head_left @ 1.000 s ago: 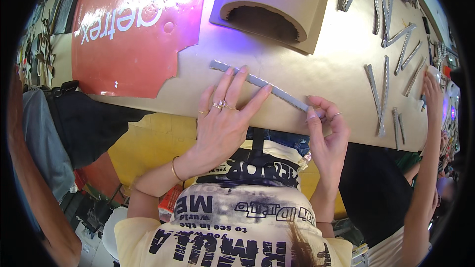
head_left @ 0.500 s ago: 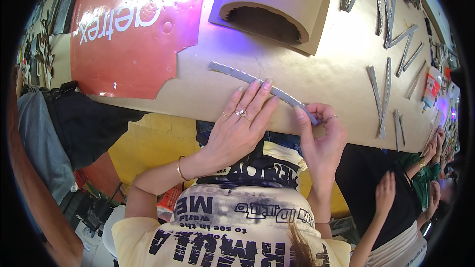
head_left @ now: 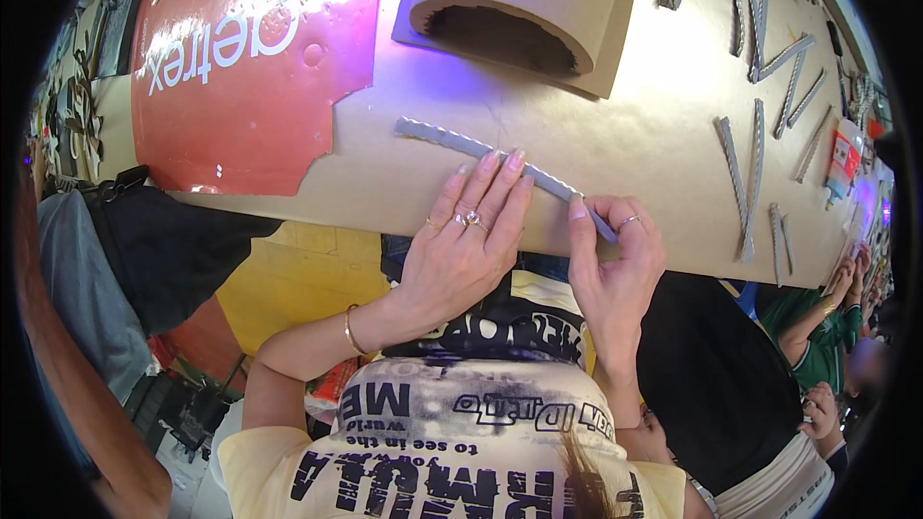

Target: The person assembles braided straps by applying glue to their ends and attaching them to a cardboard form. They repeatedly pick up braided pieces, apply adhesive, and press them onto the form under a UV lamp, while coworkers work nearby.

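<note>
A narrow grey strip (head_left: 447, 138) with a wavy, light-coloured edge lies slantwise near the front of the gold-brown table (head_left: 370, 168). My left hand (head_left: 461, 240) rests on it with fingers stretched out, the fingertips pressing along its middle. Between thumb and bent fingers, my right hand (head_left: 618, 264) pinches the strip's right end, which curves down towards me. Part of that end is hidden behind the fingers. The strip's left end lies free on the table.
Behind the strip stands a curved brown cardboard form (head_left: 519, 0) on a board. A red glossy sheet (head_left: 240, 125) lies at left. Several similar strips (head_left: 757, 163) and a glue bottle (head_left: 845, 159) are at right. Other people stand close on both sides.
The view has shifted slightly. My right hand has moved a little left along with the strip's end; my left hand stays pressed on it. At right, a neighbour's arm has drawn back.
</note>
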Action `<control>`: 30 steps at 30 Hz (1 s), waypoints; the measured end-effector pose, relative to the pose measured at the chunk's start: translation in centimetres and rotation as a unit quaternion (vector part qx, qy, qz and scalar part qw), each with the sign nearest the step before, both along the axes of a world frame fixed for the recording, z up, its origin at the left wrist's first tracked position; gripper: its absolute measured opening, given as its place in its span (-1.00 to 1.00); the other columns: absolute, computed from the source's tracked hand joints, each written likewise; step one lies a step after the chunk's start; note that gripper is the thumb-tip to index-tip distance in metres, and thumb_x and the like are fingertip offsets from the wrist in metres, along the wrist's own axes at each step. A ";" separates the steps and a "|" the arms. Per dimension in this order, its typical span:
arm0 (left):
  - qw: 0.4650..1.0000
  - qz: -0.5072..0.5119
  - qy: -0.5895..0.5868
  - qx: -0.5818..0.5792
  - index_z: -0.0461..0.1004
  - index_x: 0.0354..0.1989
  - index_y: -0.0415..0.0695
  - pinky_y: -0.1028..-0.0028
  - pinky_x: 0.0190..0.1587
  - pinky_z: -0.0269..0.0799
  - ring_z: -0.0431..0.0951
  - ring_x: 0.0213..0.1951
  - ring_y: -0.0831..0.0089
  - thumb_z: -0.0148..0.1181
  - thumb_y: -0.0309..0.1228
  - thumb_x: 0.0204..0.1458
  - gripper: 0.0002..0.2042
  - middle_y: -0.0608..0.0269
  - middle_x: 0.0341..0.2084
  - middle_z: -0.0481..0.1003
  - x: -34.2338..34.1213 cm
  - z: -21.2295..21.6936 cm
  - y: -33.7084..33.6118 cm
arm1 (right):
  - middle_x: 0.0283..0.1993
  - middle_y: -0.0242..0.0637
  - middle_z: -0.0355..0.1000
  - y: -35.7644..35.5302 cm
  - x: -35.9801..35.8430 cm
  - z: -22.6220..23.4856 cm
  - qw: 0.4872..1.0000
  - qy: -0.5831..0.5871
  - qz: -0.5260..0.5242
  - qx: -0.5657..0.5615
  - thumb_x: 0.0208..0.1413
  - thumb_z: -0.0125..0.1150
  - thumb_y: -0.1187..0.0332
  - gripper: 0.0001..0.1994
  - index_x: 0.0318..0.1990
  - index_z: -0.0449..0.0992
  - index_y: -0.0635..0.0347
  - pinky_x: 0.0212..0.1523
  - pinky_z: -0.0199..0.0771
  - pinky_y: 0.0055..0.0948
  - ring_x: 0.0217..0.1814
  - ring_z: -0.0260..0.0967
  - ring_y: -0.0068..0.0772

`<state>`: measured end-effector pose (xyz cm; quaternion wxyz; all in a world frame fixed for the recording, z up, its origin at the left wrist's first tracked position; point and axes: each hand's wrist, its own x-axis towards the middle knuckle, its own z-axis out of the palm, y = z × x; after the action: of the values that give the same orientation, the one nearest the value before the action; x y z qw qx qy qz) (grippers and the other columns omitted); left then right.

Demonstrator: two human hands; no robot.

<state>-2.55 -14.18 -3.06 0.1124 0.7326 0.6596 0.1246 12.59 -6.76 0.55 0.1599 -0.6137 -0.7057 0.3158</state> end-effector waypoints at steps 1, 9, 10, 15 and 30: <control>1.000 0.004 0.003 -0.005 0.31 0.25 -0.23 0.19 0.41 -0.08 0.24 0.34 0.23 0.12 -0.39 0.10 -0.50 0.10 0.29 0.29 0.0 0.1 0.0 | -0.46 -0.33 0.44 -0.1 0.0 -0.1 1.000 0.000 0.000 0.002 0.05 0.29 0.37 -0.91 -0.42 0.56 0.17 -0.30 0.21 -0.34 -0.41 0.38 -0.30; 0.999 0.020 0.038 0.005 0.32 0.28 -0.13 0.18 0.41 -0.10 0.24 0.35 0.26 0.12 -0.38 0.10 -0.49 0.14 0.30 0.28 0.7 -0.2 -0.1 | -0.45 -0.36 0.41 -0.2 -0.1 -0.5 0.999 -0.031 0.016 0.029 0.04 0.30 0.36 -0.91 -0.43 0.54 0.14 -0.26 0.16 -0.31 -0.37 0.37 -0.31; 0.999 0.018 0.042 0.005 0.33 0.28 -0.11 0.18 0.40 -0.09 0.24 0.35 0.25 0.14 -0.38 0.09 -0.48 0.13 0.30 0.28 0.8 -0.2 -0.1 | -0.45 -0.36 0.41 -0.1 -0.1 -0.6 0.999 -0.033 0.017 0.032 0.04 0.30 0.36 -0.90 -0.43 0.54 0.14 -0.26 0.16 -0.31 -0.37 0.36 -0.31; 0.999 -0.001 0.044 -0.006 0.36 0.27 -0.03 0.11 0.37 0.01 0.24 0.34 0.18 0.19 -0.43 -0.01 -0.44 0.08 0.32 0.24 0.6 -0.1 -0.1 | -0.46 -0.35 0.40 -0.1 -0.1 -0.7 0.999 -0.039 0.015 0.030 0.02 0.30 0.35 -0.90 -0.43 0.53 0.13 -0.27 0.15 -0.29 -0.37 0.36 -0.29; 0.997 -0.018 0.082 0.000 0.38 0.26 0.23 0.01 0.28 0.17 0.34 0.25 -0.07 0.10 -0.43 0.10 -0.50 -0.27 0.31 0.18 1.4 0.3 0.4 | -0.50 -0.29 0.41 0.3 1.1 0.3 0.997 0.015 -0.069 -0.042 0.04 0.34 0.37 -0.83 -0.47 0.51 0.24 -0.32 0.26 -0.38 -0.44 0.35 -0.36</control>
<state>-1.13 -13.82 -2.74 0.0605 0.7520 0.6534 0.0623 13.74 -6.44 0.81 0.1660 -0.6627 -0.6449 0.3426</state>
